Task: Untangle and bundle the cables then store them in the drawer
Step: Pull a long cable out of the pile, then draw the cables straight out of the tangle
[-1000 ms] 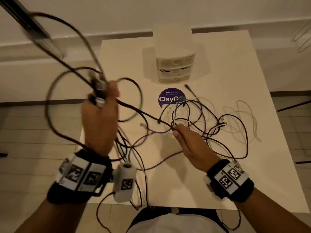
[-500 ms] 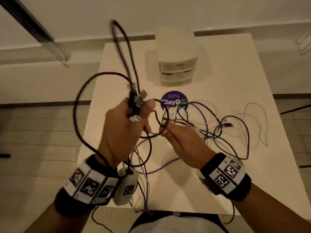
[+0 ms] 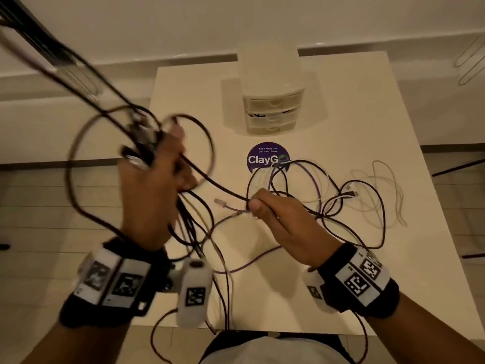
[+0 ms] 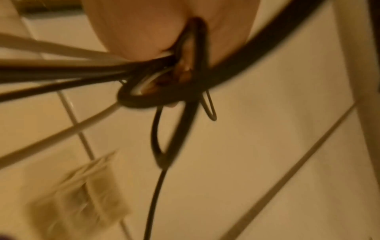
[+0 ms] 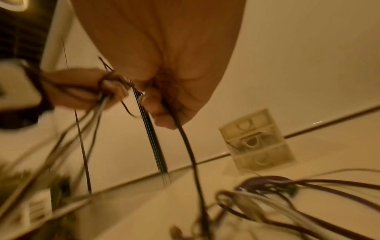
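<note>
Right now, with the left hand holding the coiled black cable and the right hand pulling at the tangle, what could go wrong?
1. The black cable runs taut from the left hand to the right hand and on into the tangle; pulling harder may tighten a knot.
2. The coils in the left hand look loose and may spring open.
3. Several cables hang over the table's near edge and could drag the pile off.
</note>
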Demonstrator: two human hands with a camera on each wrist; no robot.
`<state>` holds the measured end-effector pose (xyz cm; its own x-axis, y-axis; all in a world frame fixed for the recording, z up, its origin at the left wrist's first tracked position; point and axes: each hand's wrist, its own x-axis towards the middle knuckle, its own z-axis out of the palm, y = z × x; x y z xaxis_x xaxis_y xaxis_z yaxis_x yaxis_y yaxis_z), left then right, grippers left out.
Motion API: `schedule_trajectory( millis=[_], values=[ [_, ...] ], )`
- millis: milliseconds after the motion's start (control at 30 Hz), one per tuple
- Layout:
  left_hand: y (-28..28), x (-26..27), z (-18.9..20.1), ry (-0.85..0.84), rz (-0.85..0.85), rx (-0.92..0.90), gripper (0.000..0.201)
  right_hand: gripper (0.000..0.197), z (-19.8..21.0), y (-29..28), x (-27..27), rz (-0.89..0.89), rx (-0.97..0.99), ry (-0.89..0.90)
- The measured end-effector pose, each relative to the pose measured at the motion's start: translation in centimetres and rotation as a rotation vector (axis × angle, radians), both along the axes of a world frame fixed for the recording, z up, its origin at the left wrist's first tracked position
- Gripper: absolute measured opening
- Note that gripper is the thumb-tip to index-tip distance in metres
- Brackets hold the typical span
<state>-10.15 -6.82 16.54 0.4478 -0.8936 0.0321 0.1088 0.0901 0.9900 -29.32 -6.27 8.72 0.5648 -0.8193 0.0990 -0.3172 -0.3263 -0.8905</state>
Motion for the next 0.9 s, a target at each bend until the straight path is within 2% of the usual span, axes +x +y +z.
schedule_trajectory(
  millis=[100,167,233,300,433,533,600,700,767,833,900],
  values=[
    [-1.3,5.4,1.7,0.033,0.038,-0.091,0.026,0.027,-1.8,0.4,-1.6,-0.059,0.059,0.039],
    [-1.8,9.1,2.5,0.003,-0.019,-0.025,0.031,0.026,-2.4,0.8,-2.4,-0.123,0.114,0.014],
    [-1.6,10.7,3.0,-0.049,-0.05,0.02,0.038,0.029,-2.4,1.2,-2.9,-0.189,0.168,-0.023],
    [-0.8,8.8,3.4,-0.055,-0.088,0.043,0.03,0.03,-2.0,1.6,-2.9,-0.227,0.209,-0.083],
    [1.6,3.0,1.9,-0.201,-0.315,0.231,0.027,0.028,-1.0,0.7,-2.7,-0.39,0.393,-0.317],
    [3.4,0.5,-0.4,-0.252,-0.505,0.444,0.031,0.048,0.3,0.0,-3.3,-0.448,0.435,-0.525],
    [4.5,-0.9,-1.5,-0.324,-0.662,0.51,0.03,0.062,0.7,-0.5,-3.3,-0.395,0.435,-0.489],
    [5.2,-2.2,-2.6,-0.38,-0.847,0.554,0.035,0.059,0.9,-1.0,-1.2,-0.265,0.496,-0.209],
    [5.2,-2.6,-3.1,-0.353,-0.894,0.592,0.033,0.063,1.0,-0.2,-0.6,-0.139,0.464,-0.093],
    [5.1,-2.4,-3.3,-0.375,-0.926,0.597,0.024,0.055,1.7,1.6,-0.4,-0.074,0.415,-0.093],
    [5.1,-2.1,-3.4,-0.452,-0.958,0.588,0.017,0.036,2.2,3.0,-0.8,-0.126,0.415,-0.208]
  ],
)
